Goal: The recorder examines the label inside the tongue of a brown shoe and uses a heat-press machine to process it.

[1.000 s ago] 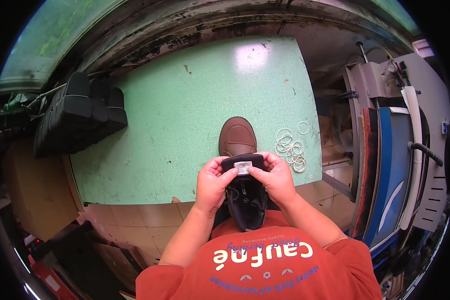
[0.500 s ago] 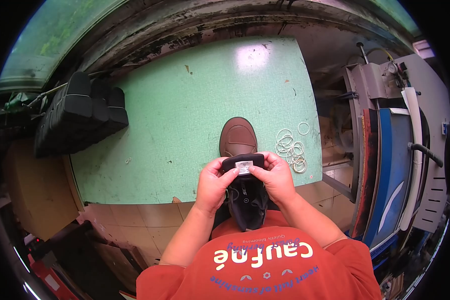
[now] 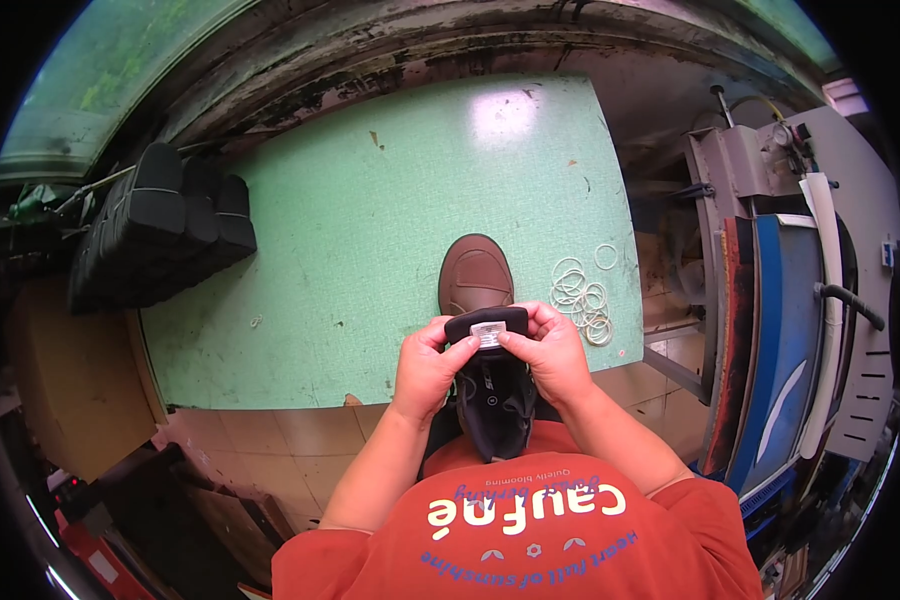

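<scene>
Bench: your green worktop (image 3: 370, 230), scuffed and stained, with a dark grimy wall curving behind it.
Right of bench: a grey and blue machine (image 3: 790, 300).
Left edge: a row of black shoe soles (image 3: 160, 235) stacked on edge.
Loose rings: pale rubber bands (image 3: 582, 298) lying near your right hand.
Shoe: brown-toed shoe (image 3: 478, 285), toe on the bench, heel toward you.
Left hand (image 3: 428, 365): fingers curled, pinching the shoe's black tongue (image 3: 486, 327).
Right hand (image 3: 555, 352): fingers closed on the same tongue.
</scene>
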`<state>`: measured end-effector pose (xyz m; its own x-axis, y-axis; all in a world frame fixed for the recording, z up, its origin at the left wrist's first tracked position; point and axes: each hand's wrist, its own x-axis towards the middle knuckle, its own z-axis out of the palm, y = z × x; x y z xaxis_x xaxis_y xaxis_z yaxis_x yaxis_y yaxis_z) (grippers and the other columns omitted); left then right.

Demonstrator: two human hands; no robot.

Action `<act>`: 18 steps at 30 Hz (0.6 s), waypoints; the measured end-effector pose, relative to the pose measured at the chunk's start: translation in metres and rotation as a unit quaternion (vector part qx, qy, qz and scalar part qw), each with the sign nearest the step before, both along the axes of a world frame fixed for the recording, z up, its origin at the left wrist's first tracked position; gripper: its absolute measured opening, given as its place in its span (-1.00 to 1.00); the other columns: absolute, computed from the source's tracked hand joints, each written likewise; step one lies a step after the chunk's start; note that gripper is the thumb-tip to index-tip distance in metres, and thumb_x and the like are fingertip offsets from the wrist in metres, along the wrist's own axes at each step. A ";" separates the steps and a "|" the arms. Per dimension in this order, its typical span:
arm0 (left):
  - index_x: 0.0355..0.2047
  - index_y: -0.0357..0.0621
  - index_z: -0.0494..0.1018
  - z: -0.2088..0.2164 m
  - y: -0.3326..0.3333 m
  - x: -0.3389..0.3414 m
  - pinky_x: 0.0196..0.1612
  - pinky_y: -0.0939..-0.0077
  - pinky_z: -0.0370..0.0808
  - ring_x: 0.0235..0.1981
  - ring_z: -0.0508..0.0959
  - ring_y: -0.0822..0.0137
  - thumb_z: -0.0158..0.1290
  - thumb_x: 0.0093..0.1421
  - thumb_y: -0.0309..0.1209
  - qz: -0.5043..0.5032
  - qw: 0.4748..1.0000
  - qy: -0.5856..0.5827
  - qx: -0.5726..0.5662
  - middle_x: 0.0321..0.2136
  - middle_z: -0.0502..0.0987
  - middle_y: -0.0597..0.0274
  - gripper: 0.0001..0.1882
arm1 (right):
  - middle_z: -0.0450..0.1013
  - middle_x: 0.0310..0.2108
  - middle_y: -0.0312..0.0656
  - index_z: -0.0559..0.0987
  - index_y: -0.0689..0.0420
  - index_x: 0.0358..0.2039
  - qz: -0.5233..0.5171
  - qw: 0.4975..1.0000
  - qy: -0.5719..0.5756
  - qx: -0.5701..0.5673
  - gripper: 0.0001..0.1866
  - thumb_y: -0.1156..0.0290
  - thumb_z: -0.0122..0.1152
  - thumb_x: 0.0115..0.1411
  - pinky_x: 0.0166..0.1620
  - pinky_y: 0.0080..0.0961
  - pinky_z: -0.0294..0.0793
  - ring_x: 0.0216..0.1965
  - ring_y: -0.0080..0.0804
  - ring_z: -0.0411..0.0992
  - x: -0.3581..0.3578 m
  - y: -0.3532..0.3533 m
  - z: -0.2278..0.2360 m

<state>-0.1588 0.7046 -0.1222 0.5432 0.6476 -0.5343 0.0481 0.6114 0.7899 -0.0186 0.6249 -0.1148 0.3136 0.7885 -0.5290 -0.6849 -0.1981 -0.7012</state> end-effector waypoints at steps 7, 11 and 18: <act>-0.37 -0.29 0.48 0.000 0.000 -0.002 -0.20 0.63 0.35 -0.32 0.41 0.52 0.07 0.00 -0.58 -0.008 1.000 -0.001 -0.005 -0.41 0.43 0.33 -0.86 | 0.42 -0.38 -0.31 0.45 0.23 -0.31 0.041 0.993 -0.110 -0.007 -0.75 0.56 0.23 -0.05 -0.22 -0.67 0.35 -0.35 -0.64 0.35 0.000 -0.014 -0.009; -0.38 -0.29 0.48 0.000 0.000 -0.001 -0.21 0.63 0.36 -0.33 0.42 0.52 0.07 0.00 -0.57 -0.006 1.000 -0.005 -0.012 -0.41 0.43 0.33 -0.87 | 0.41 -0.36 -0.29 0.49 0.21 -0.36 0.036 0.990 -0.138 0.010 -0.81 0.57 0.21 -0.06 -0.19 -0.65 0.33 -0.32 -0.62 0.33 0.000 -0.017 -0.012; -0.36 -0.28 0.48 -0.001 0.004 -0.001 -0.26 0.65 0.39 -0.39 0.45 0.54 0.06 0.02 -0.56 -0.014 1.000 0.000 0.000 -0.42 0.49 0.33 -0.87 | 0.42 -0.38 -0.31 0.51 0.23 -0.41 0.065 0.977 -0.204 0.024 -0.88 0.58 0.17 -0.04 -0.20 -0.65 0.33 -0.33 -0.63 0.34 -0.002 -0.011 -0.014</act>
